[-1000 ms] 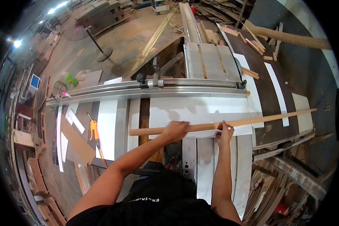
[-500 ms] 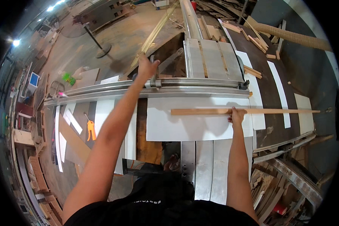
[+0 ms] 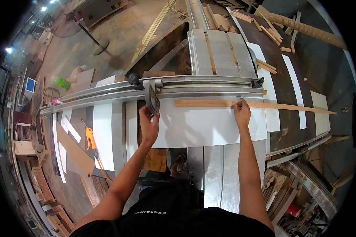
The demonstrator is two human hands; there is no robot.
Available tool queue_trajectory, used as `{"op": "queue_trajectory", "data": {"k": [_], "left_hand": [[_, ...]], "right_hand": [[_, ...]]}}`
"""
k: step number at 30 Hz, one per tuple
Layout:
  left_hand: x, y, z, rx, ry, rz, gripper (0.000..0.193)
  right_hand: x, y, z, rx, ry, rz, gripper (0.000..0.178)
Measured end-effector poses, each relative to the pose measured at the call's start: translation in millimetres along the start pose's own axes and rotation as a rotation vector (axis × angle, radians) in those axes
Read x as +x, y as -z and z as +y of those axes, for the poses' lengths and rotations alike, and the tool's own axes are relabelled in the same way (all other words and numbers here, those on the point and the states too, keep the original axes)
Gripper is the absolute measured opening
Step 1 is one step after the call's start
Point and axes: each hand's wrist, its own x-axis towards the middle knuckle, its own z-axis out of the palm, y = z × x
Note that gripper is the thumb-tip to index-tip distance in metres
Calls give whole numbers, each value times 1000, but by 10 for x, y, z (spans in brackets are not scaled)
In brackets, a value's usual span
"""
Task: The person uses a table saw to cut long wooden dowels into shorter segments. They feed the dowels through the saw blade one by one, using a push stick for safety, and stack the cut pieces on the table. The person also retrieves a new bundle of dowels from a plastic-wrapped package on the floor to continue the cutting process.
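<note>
My left hand (image 3: 149,127) pinches the lower end of a curved metal flip stop (image 3: 150,94). The stop is folded down over the near side of the aluminium fence (image 3: 201,91). My right hand (image 3: 241,112) is closed on a long, thin wooden strip (image 3: 203,103). The strip runs left to right close along the fence, above a white board (image 3: 201,126) on the saw table. Its left end is a short way right of the stop, and its right end reaches far past the white board.
Beyond the fence lies the slotted metal table (image 3: 221,51), with short wooden sticks (image 3: 267,67) at its right. On the left rests an orange air blow gun (image 3: 90,138) with a hose. Scrap wood (image 3: 279,193) is piled low on the right. A fan stand (image 3: 101,46) stands far left.
My left hand has come back from beyond the fence, and the stop has swung down to the near side. My right hand has shifted the wooden strip away from me, closer to the fence.
</note>
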Motion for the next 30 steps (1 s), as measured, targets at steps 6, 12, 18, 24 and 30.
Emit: {"op": "queue_trajectory", "data": {"k": [6,12,18,24,30], "left_hand": [[-467,-262,209,403,-685,8,66],[-11,-1329,-26,745,-656,-434,48],[331,-1469,-117,971,-658,-744,40],[697,-1432,262,939,-438,-1036,36],[709,-1318,-395,995,-1096,-635,50]], "right_hand": [[-52,331,-124,-167,60,-133,66],[90,295,-23,-54,-14,-273,65],[-62,404,-7,-60,141,-167,59],[-111,387,60,-116,175,-66,50],[199,-82,171,-150,289,-46,34]]}}
